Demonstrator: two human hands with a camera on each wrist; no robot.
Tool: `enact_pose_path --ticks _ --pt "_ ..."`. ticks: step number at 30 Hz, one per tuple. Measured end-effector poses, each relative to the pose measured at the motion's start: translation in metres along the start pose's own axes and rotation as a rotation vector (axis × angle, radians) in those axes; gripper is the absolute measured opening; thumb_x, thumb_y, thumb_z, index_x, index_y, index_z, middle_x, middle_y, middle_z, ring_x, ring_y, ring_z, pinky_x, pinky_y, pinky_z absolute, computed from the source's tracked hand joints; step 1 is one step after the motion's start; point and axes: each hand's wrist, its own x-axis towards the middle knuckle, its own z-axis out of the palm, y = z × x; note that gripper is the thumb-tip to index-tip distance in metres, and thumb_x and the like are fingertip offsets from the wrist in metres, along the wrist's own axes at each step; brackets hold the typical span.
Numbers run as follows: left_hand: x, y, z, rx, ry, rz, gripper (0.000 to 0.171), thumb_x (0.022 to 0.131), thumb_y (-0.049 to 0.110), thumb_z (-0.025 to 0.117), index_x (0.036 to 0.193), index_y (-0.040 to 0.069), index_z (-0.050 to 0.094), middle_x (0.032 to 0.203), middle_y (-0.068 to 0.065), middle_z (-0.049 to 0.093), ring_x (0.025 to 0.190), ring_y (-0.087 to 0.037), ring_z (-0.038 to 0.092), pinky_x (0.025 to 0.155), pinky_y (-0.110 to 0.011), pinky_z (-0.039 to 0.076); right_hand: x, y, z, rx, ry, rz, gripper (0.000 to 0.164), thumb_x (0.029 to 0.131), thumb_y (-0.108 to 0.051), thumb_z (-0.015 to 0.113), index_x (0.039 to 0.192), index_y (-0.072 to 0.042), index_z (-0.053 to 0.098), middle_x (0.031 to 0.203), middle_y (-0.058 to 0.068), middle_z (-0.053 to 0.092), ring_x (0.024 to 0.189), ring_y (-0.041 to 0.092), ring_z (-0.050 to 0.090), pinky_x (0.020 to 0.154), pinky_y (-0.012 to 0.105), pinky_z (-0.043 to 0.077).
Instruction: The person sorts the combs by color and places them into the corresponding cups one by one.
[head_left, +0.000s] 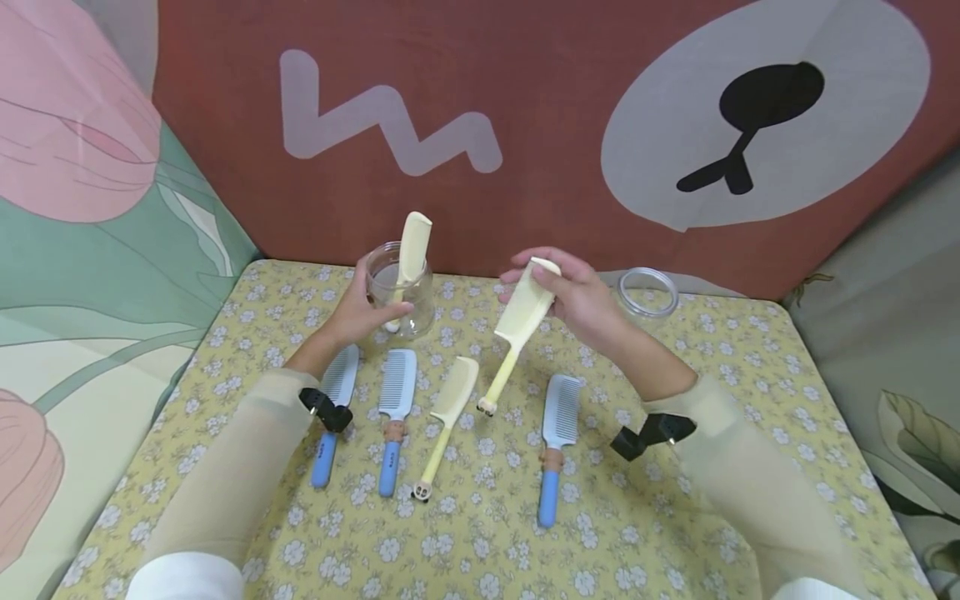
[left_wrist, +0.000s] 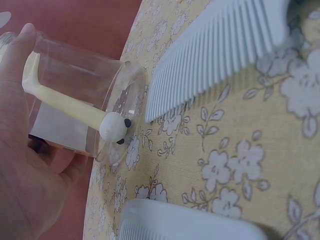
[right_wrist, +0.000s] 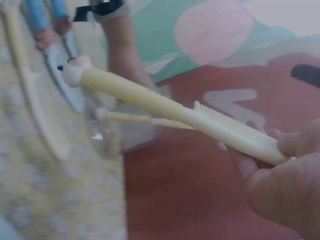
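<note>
My left hand (head_left: 367, 310) grips a clear jar (head_left: 415, 312) at the back left of the table. A pale yellow comb (head_left: 414, 246) leans inside it, its white animal-head handle end (left_wrist: 113, 127) down at the jar's bottom. My right hand (head_left: 576, 298) pinches another yellow comb (head_left: 522, 310) by its toothed end, so the handle slants down over the table. A third yellow comb (head_left: 454, 392) lies between the hands, in front of them. Blue combs lie near my left wrist: one (head_left: 341, 379) partly under the forearm, one (head_left: 397, 383) beside it.
Another blue comb (head_left: 561, 408) lies on the flowered tablecloth (head_left: 480, 533), right of the yellow one. A clear round lid (head_left: 648, 293) sits at the back right. Behind the table's far edge rises a brown printed cloth (head_left: 547, 167).
</note>
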Motion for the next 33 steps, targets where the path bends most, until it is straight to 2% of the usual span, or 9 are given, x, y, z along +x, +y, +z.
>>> enact_pose_path --ticks 2,9,14,20,24,29,33 --pt "0.0 0.001 0.001 0.001 0.001 -0.002 0.097 0.088 0.009 0.08 0.16 0.022 0.017 0.164 -0.005 0.027 0.151 -0.025 0.024 0.119 -0.056 0.025 0.005 -0.014 0.001 0.004 0.014 -0.037 0.026 0.11 -0.016 0.044 0.13 -0.004 0.057 0.122 0.017 0.068 0.105 0.027 0.072 0.088 0.037 0.058" --pt "0.002 0.0 -0.001 0.014 0.0 0.002 0.099 0.087 0.009 0.081 0.16 0.021 0.016 0.164 -0.007 0.026 0.151 -0.026 0.024 0.119 -0.056 0.024 0.031 -0.059 0.01 -0.017 0.078 -0.103 0.023 0.109 -0.014 0.047 0.126 -0.007 0.061 0.12 0.02 0.068 0.102 0.028 0.073 0.081 0.037 0.06" --pt "0.001 0.0 -0.002 0.013 -0.004 0.011 0.099 0.087 0.008 0.081 0.161 0.02 0.015 0.164 -0.009 0.026 0.151 -0.03 0.024 0.119 -0.056 0.024 0.054 -0.078 0.02 -0.014 0.131 -0.172 0.023 0.108 -0.009 0.048 0.125 -0.003 0.061 0.119 0.02 0.069 0.099 0.031 0.074 0.087 0.04 0.059" --pt "0.001 0.002 0.0 -0.008 -0.011 0.018 0.1 0.087 0.004 0.079 0.161 0.018 0.014 0.163 -0.01 0.027 0.15 -0.035 0.024 0.119 -0.056 0.025 0.08 -0.087 0.04 0.047 0.18 -0.212 0.023 0.107 -0.005 0.049 0.125 0.003 0.061 0.12 0.022 0.067 0.096 0.033 0.073 0.09 0.042 0.058" --pt "0.0 0.003 0.001 -0.029 -0.02 0.046 0.099 0.087 0.002 0.079 0.161 0.018 0.015 0.163 -0.01 0.026 0.15 -0.033 0.024 0.118 -0.059 0.024 0.095 -0.089 0.054 0.091 0.217 -0.248 0.022 0.107 -0.004 0.048 0.122 0.003 0.062 0.114 0.022 0.067 0.097 0.039 0.072 0.089 0.042 0.058" --pt "0.0 0.003 0.001 -0.006 -0.027 0.024 0.1 0.087 0.006 0.079 0.161 0.02 0.013 0.164 -0.008 0.025 0.15 -0.026 0.025 0.118 -0.055 0.026 0.111 -0.089 0.072 0.09 0.264 -0.29 0.022 0.107 -0.003 0.049 0.123 0.005 0.062 0.108 0.022 0.069 0.094 0.04 0.072 0.088 0.038 0.058" --pt "0.0 0.003 -0.001 0.002 -0.036 0.008 0.101 0.088 0.008 0.079 0.161 0.021 0.011 0.165 -0.007 0.022 0.152 -0.025 0.023 0.118 -0.053 0.027 0.124 -0.082 0.086 0.04 0.28 -0.324 0.022 0.106 -0.002 0.049 0.123 0.007 0.062 0.116 0.021 0.067 0.096 0.041 0.072 0.086 0.035 0.058"
